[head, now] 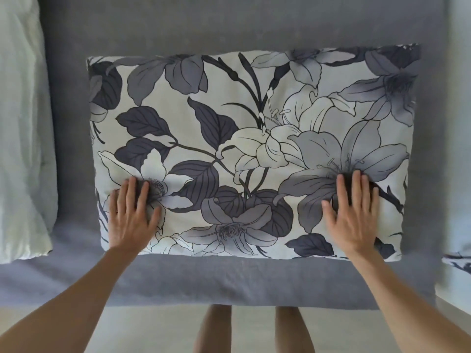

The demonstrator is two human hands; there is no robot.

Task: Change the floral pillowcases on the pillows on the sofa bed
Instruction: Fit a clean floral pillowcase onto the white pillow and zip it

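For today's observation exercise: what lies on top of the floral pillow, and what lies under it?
On the floral pillow both hands press flat: left hand, right hand. Under it shows the grey sofa bed; anything directly beneath is covered.

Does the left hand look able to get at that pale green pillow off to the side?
Probably yes. The left hand lies flat on the floral pillow, holding nothing, and only bare grey sofa separates it from the pale green pillow.

Readable text: none was visible.
Pillowcase: it carried only a printed pattern of grey and dark flowers and leaves, with no words, label or brand.
Sofa bed: its plain grey fabric bore no tag, number or sign.
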